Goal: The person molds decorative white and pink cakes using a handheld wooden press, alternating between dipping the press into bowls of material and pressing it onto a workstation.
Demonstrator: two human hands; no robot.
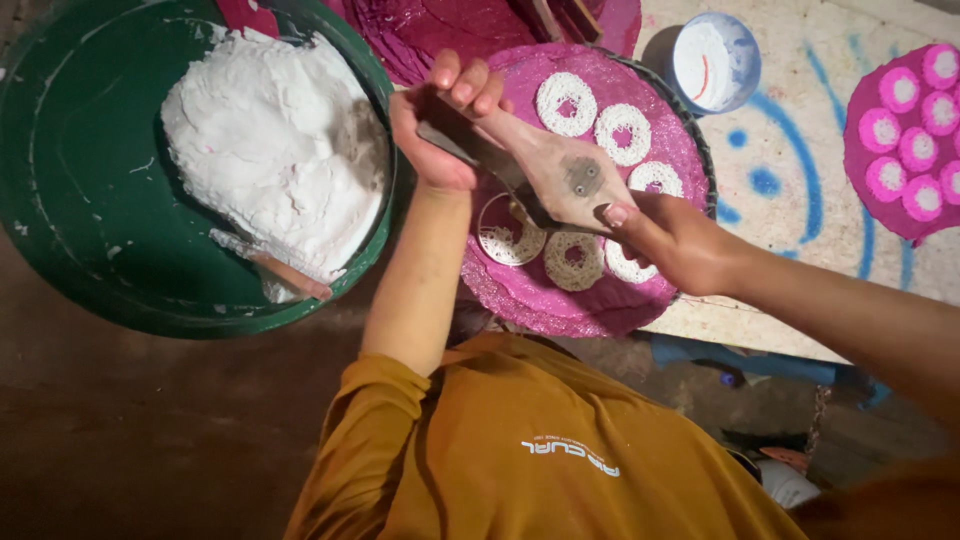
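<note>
**Pressing noodle rings onto the pink mat**

Head view: I am looking straight down over my own mustard-yellow shirt [520,440]. My left hand [440,125] is wrapped tight on the far end of a wooden press [545,165], fingers curled over the top, and my right hand [675,240] is clamped on the near end, thumb laid along the wood. The two hands are apart, one at each end. The press hangs just above a round pink mat [600,290], tilted, with a dark metal disc set in its flat face.

I judge the step in hand to be squeezing out a ring: six lacy white rings [565,100] already lie on the mat, looped in a rough circle, and bare mat remains near its front edge. The next move would call for steady pressure and a small circling motion over a bare patch.

The rings look stringy and soft; the mat is coarse and woven. To my left a green basin [70,200] holds a lump of dough [275,140], matte and chalky. Beyond the mat stands a small white cup [712,60], and far right another pink mat [905,130] carries smaller rings.
</note>
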